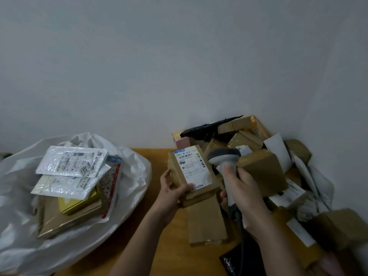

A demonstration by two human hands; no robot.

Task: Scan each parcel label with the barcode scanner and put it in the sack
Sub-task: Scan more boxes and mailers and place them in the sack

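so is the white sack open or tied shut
Open: the white sack has its mouth spread wide, with white mailers and flat boxes stacked in plain view inside.

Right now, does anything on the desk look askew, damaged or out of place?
Nothing looks damaged. The unscanned parcels lie in a loose, tilted heap in the corner, which suits sorting. The left hand holds a cardboard box label-up beside the scanner in the right hand.
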